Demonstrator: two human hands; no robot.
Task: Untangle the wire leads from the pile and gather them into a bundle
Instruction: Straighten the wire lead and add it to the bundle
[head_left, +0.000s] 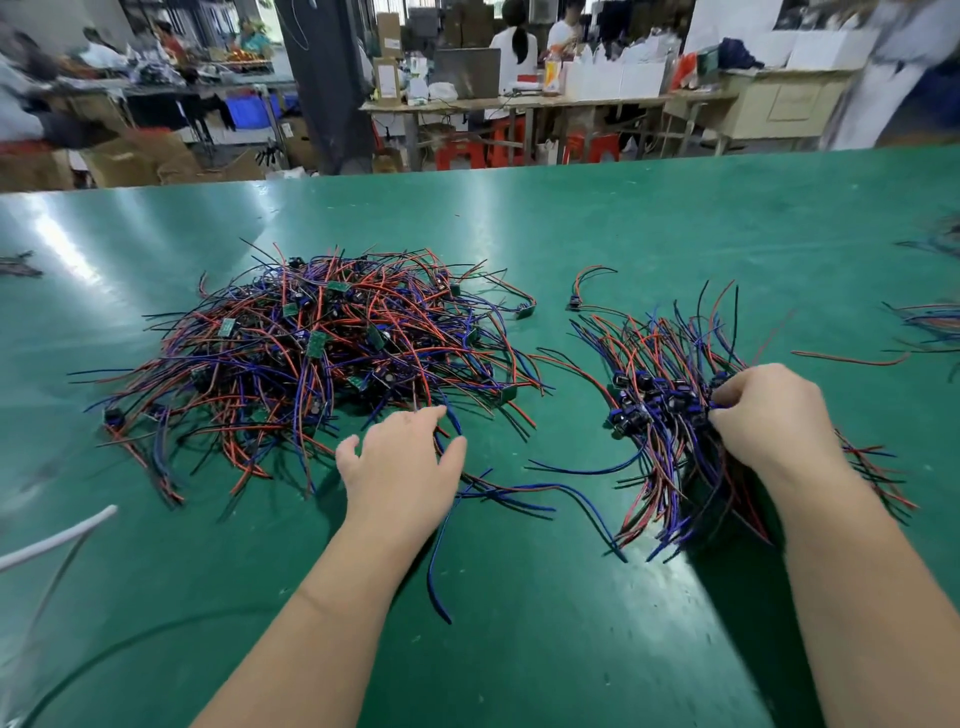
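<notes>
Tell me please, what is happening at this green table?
A person is sorting wire leads on the table. The left hand reaches into the near edge of the tangled pile, thumb and forefinger either side of a blue lead; whether it is pinched is unclear. The right hand grips the gathered bundle, lying apart to the right of the pile.

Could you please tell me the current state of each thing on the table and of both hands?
pile: tangled, loose.
bundle: gathered, gripped by right hand.
left hand: thumb and forefinger around a blue lead; grip unclear.
right hand: gripping bundle.
stray lead: lying apart, alone.
</notes>
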